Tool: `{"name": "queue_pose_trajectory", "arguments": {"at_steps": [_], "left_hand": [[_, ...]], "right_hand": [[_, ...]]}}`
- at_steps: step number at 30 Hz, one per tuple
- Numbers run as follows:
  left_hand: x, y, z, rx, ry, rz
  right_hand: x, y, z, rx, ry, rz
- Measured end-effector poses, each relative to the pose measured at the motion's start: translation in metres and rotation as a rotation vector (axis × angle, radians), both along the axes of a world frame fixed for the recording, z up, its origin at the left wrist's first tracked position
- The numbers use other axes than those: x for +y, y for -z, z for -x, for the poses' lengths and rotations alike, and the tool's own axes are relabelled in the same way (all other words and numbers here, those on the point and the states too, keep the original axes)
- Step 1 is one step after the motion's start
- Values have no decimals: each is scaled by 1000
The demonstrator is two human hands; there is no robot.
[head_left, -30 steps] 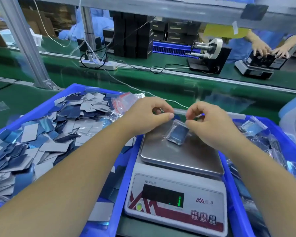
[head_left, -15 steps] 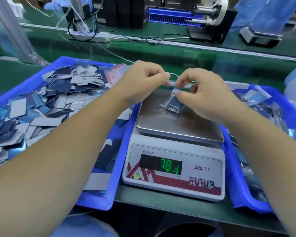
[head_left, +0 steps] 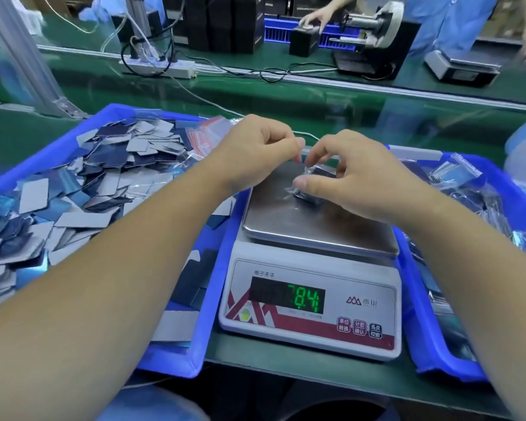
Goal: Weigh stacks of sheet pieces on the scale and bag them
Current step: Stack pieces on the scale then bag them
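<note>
Two blue plastic bins flank the scale, which serves as the landmark here. Left of the scale, the left bin holds a loose heap of sheet pieces: thin, flat rectangles, some matte grey, some glossy blue. Above the scale's brushed steel pan, the left hand has its grip pinched together on the top edge of a small clear bag. The right hand pinches the same bag, thumb and fingers clamped on its crinkly film. The bag, with a dark stack inside, sits on the pan's far part; the green display reads a weight, its digits partly blurred. The step in hand looks like sealing the filled bag. Next, I judge, the strip must be pressed closed along its length, then the bag carried right of the scale to the right bin, where shiny filled bags lie.
</note>
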State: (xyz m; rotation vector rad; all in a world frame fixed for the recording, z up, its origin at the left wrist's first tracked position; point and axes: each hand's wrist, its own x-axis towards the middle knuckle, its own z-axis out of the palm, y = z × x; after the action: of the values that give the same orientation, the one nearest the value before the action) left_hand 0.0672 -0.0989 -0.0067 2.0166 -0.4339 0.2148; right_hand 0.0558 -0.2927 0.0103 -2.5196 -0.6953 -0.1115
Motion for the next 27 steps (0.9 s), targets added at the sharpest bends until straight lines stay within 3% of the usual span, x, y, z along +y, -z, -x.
{"name": "queue_pose_trajectory", "arguments": {"at_steps": [6, 15, 22, 27], "left_hand": [[-3, -2, 0, -70, -8, -26], [-40, -27, 6, -172, 48, -180], [-97, -41, 11, -129, 163, 27], [-129, -33, 21, -83, 242, 11]], "right_hand": [[-2, -2, 1, 35, -43, 236], [-6, -18, 8, 29, -122, 225], [-46, -50, 22, 78, -101, 350], [-116, -68, 38, 111, 73, 326]]}}
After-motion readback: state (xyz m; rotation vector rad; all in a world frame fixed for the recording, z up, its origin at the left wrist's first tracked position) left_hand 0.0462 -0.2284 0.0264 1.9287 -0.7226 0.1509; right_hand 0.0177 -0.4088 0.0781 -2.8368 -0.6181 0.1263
